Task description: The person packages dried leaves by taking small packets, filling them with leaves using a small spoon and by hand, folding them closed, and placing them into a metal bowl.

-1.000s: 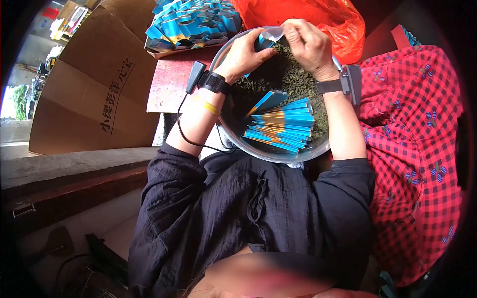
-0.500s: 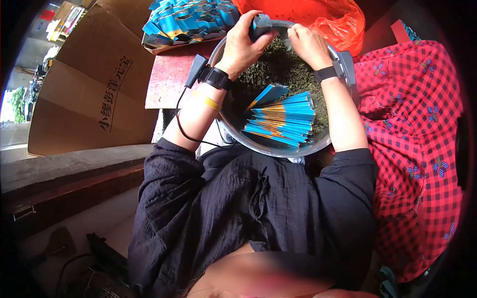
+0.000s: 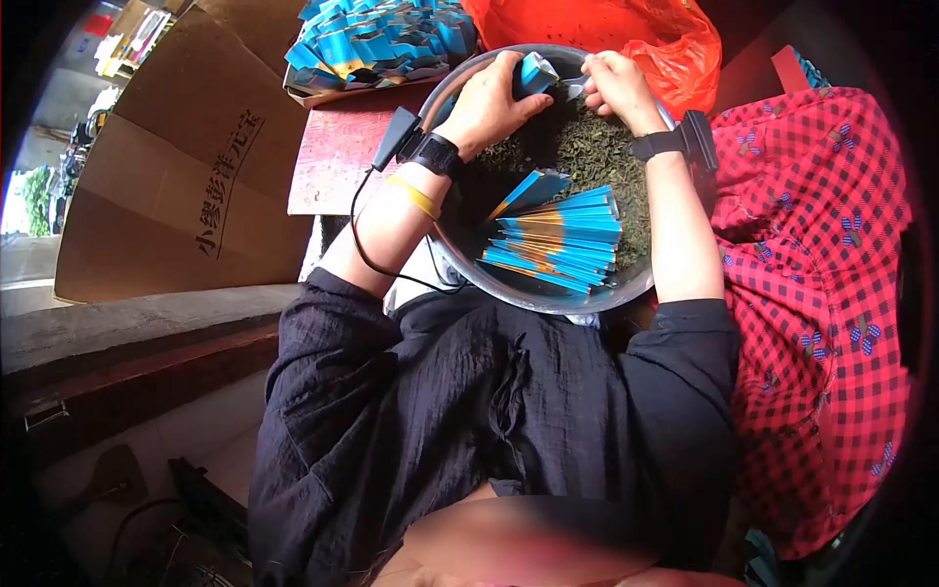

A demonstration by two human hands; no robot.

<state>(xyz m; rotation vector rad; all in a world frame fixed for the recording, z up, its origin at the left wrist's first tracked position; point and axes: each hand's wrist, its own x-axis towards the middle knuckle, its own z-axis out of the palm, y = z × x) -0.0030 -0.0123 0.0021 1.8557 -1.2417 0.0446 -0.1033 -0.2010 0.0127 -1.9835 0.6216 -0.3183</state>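
My left hand [image 3: 497, 106] is wrapped round a small blue paper box [image 3: 537, 74], tilted over the far side of a metal basin [image 3: 528, 301]. Pinched in my right hand [image 3: 618, 90] is a small pale spoon [image 3: 575, 88], close to the end of that box. Dried green leaves [image 3: 597, 145] fill much of the basin under both hands. A fan of flat blue-and-orange paper boxes [image 3: 562, 235] lies on the leaves at the near side. The spoon's bowl is partly hidden, so I cannot tell what it carries.
An open carton [image 3: 377, 44] piled with blue boxes stands on a red board [image 3: 342, 161] at the back left. Behind the basin lies a red plastic bag [image 3: 675, 59]. A large cardboard sheet [image 3: 166, 166] rises at left; red checked cloth [image 3: 792, 225] covers the right side.
My left hand has lowered slightly and tipped the box so its end faces the spoon. My right hand has turned and shifted a little right, showing more of the spoon.
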